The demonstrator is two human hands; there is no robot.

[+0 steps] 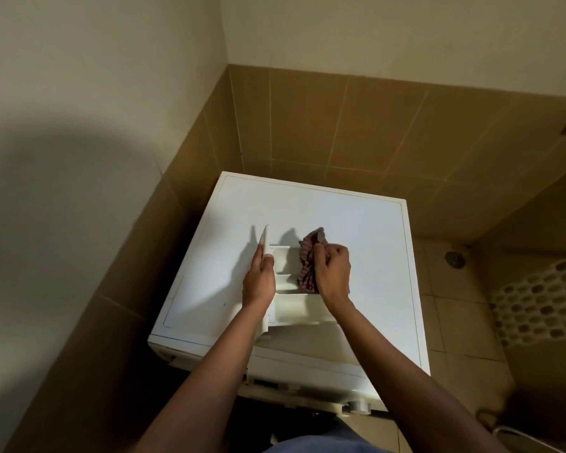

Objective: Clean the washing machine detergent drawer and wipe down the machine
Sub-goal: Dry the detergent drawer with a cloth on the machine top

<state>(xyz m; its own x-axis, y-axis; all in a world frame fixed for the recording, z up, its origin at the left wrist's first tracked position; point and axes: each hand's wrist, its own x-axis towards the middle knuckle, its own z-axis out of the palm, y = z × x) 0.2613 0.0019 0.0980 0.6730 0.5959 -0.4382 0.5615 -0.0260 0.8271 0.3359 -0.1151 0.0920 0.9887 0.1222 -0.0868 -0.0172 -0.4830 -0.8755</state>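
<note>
The white detergent drawer (288, 308) lies on top of the white washing machine (356, 230), pulled out of its slot. My left hand (258, 282) grips the drawer's front panel at its left side. A dark red striped cloth (309, 263) is bunched in my right hand (332, 273) and pressed into the drawer's right-hand compartments. The cloth hides part of the drawer's inside.
The machine stands in a corner between a plain left wall and a brown tiled back wall (340, 125). A floor drain (454, 258) and a white perforated mat (543, 302) lie on the tiled floor to the right. The empty drawer slot (265, 384) shows on the machine's front.
</note>
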